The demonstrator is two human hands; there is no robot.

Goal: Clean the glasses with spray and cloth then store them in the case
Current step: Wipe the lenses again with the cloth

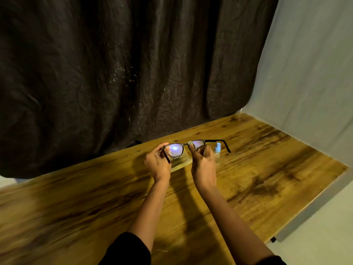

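Holding glasses [175, 150] raised above worktop [267, 169], near its far edge, temples unfolded. Left hand [157, 163] grips frame at left end, fingers curled round hinge and temple. Right hand [203, 163] pinches small pale cloth [191, 144] against right-side lens, next to bridge. Spray bottle [217, 152], blue cap, stands upright on worktop just right of right hand. Pale flat object [180, 165] lies on worktop below glasses; cannot tell if case. Dark curtain [114, 73] hangs behind far edge.
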